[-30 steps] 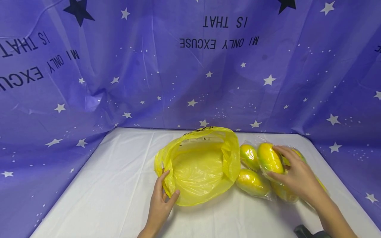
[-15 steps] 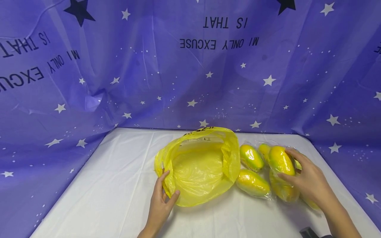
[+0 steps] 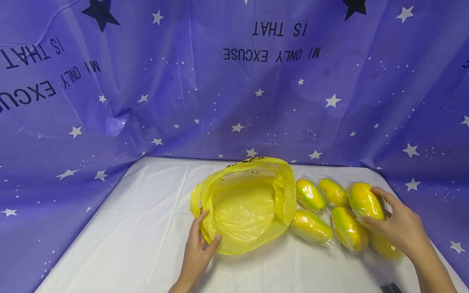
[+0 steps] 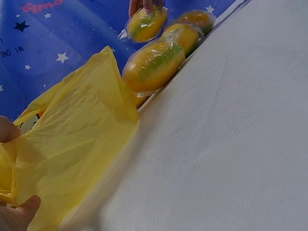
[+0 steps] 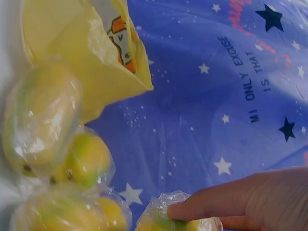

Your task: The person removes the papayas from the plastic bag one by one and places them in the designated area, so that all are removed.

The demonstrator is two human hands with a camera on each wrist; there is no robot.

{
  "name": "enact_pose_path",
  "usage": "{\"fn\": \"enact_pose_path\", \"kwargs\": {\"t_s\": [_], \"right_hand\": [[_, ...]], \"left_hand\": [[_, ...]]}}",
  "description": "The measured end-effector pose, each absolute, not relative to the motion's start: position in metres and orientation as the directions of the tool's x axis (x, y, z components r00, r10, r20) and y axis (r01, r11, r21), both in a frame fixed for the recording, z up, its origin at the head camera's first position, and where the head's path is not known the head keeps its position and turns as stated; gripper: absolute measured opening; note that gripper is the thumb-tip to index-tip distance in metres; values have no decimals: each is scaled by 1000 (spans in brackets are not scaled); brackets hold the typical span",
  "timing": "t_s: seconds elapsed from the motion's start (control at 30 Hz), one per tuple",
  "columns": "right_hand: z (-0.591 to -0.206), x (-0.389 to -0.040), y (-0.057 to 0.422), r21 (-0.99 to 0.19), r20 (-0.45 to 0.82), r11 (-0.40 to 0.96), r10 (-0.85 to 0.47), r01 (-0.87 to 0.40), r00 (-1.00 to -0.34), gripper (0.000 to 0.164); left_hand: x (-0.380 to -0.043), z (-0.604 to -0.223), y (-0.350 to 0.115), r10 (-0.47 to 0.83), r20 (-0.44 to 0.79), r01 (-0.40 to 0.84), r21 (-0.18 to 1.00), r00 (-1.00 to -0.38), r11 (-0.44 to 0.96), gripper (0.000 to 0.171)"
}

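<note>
A yellow plastic bag point(image 3: 242, 215) lies with its mouth open toward me in the head view. My left hand point(image 3: 198, 248) holds the bag's left rim, thumb in front and fingers at the edge. In the left wrist view the thumb point(image 4: 28, 208) is against the yellow film. My right hand point(image 3: 399, 224) grips a plastic-wrapped mango point(image 3: 365, 200), yellow with green patches. The left wrist view shows this held mango point(image 4: 147, 24) raised above the others. In the right wrist view only its upper wrapping shows under the fingers.
More wrapped mangoes lie right of the bag, among them a front one point(image 3: 311, 226), a back one point(image 3: 333, 192) and one partly under my right hand point(image 3: 386, 246). A starry purple cloth point(image 3: 234, 101) stands behind the white table point(image 3: 121, 244). A dark object point(image 3: 390, 287) shows at the front edge.
My right hand has moved right with the gripped mango, away from the bag, uncovering the mangoes behind and below it. The left hand and bag have stayed in place.
</note>
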State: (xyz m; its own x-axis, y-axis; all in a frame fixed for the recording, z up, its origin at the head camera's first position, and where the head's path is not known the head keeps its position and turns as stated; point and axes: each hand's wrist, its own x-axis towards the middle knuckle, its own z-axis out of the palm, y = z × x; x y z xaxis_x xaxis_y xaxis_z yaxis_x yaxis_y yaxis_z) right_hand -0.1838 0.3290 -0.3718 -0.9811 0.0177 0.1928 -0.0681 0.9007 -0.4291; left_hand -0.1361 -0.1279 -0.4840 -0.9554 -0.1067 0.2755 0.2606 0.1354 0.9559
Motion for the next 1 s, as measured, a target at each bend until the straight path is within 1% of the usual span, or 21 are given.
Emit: {"fn": "enact_pose_path", "kwargs": {"t_s": [0.23, 0.33, 0.5, 0.8, 1.0], "right_hand": [[-371, -183, 346, -417, 254, 905, 27, -84, -967, 84], [-371, -184, 352, -418, 261, 905, 38, -78, -964, 84], [-373, -186, 363, -432, 213, 902, 102, 0, -972, 85], [-380, -190, 378, -450, 187, 888, 194, 91, -963, 83], [-383, -195, 384, -462, 116, 870, 253, 174, -960, 88]], "left_hand": [[-136, -484, -128, -108, 281, 265, 954, -954, 142, 70], [-136, -484, -128, -106, 282, 267, 954, -954, 140, 69], [-137, -484, -128, -102, 277, 261, 955, -956, 144, 69], [-137, -484, -128, -98, 275, 259, 954, -956, 152, 69], [-136, -483, -128, -103, 271, 255, 956, -957, 147, 69]]}}
